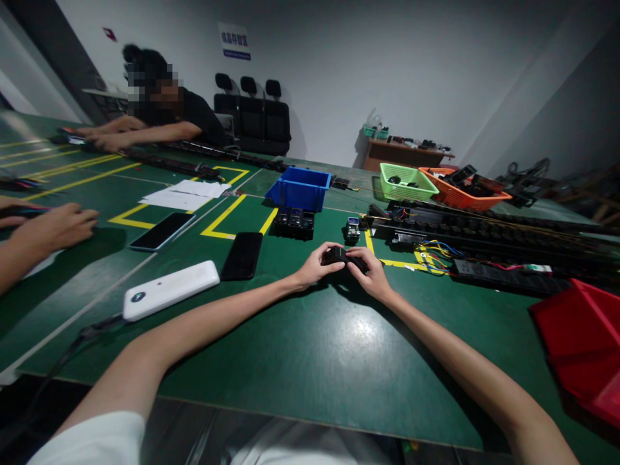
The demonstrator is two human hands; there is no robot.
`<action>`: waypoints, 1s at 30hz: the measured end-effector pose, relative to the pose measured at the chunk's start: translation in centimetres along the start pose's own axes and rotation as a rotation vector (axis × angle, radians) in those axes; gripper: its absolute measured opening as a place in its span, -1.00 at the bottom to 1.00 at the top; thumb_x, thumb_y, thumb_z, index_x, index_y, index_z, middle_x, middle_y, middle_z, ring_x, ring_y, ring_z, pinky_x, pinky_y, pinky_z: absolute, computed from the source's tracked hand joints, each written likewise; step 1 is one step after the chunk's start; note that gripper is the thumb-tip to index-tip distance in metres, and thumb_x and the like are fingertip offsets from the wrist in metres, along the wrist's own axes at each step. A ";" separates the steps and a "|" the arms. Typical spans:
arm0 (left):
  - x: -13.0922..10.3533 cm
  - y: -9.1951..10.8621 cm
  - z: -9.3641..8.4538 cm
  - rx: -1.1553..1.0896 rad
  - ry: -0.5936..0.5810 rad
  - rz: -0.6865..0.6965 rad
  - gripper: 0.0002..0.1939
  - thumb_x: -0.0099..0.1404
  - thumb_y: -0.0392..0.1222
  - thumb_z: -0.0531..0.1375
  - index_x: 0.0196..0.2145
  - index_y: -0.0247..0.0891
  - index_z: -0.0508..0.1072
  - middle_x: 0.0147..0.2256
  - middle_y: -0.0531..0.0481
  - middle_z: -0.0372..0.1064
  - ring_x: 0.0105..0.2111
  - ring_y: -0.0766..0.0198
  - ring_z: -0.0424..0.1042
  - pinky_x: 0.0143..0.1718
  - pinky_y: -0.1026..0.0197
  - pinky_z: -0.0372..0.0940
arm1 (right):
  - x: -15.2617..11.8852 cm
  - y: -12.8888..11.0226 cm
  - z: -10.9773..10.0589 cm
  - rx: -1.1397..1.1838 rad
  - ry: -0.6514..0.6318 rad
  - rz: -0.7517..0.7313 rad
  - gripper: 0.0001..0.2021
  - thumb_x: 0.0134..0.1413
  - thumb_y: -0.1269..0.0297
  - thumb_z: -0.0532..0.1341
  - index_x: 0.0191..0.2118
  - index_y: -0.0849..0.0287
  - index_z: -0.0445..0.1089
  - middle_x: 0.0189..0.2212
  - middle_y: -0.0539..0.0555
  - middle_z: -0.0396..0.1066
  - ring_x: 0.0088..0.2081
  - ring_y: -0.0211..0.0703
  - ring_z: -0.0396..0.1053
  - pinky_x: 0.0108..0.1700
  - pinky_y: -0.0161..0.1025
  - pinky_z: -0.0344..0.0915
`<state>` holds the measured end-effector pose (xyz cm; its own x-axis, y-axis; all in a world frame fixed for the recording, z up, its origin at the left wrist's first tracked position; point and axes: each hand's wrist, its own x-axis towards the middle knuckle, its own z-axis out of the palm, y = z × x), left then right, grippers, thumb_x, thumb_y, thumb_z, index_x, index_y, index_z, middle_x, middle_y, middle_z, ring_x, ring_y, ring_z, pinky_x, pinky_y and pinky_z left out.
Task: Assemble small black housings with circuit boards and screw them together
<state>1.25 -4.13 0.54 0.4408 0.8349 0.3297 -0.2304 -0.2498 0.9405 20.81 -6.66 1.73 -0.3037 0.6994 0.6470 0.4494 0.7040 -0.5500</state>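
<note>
Between my two hands is a small black block-shaped part, held just over the green table. My left hand grips its left end with thumb and fingers. From the other side, my right hand pinches the right end. The fingers cover much of the part, so its exact kind does not show. Just beyond my hands stands a small silver and black module. To its left sits a group of black block-like parts in front of a blue bin.
At left lie a white power bank with a cable, a black phone and another phone. Long black rails with wires fill the right. A red bin stands near right. A co-worker's hand is at left; another person works behind.
</note>
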 end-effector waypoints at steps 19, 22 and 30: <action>-0.1 0.3 0.1 0.003 0.014 -0.029 -0.46 0.13 -0.04 0.34 0.02 -0.22 0.30 -0.18 0.00 0.32 -0.23 0.32 0.35 -0.20 0.30 0.27 | -0.1 0.5 0.2 0.000 -0.013 0.064 -0.68 0.14 0.17 0.21 0.00 0.09 0.29 -0.11 0.13 0.39 -0.08 -0.02 0.37 -0.02 -0.05 0.32; 0.0 0.4 0.1 -0.018 0.020 -0.050 -0.45 0.14 -0.01 0.33 0.03 -0.20 0.28 -0.21 0.01 0.30 -0.30 0.35 0.33 -0.33 0.35 0.26 | -0.1 0.6 0.3 -0.003 -0.009 0.089 -0.65 0.12 0.16 0.24 0.02 0.09 0.28 -0.10 0.13 0.38 -0.09 -0.03 0.38 -0.03 -0.05 0.33; 0.0 0.7 0.1 -0.070 0.067 -0.074 -0.38 0.13 0.06 0.32 0.07 -0.17 0.24 -0.17 -0.01 0.32 -0.28 0.35 0.36 -0.36 0.37 0.28 | -0.1 0.7 0.3 -0.001 0.045 0.160 -0.60 0.09 0.11 0.26 0.03 0.09 0.28 -0.10 0.13 0.41 -0.13 -0.02 0.41 -0.07 -0.06 0.37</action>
<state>1.16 -4.28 1.18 0.4000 0.8813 0.2515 -0.2609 -0.1536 0.9531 20.91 -6.22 1.07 -0.1898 0.7964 0.5742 0.4902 0.5836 -0.6474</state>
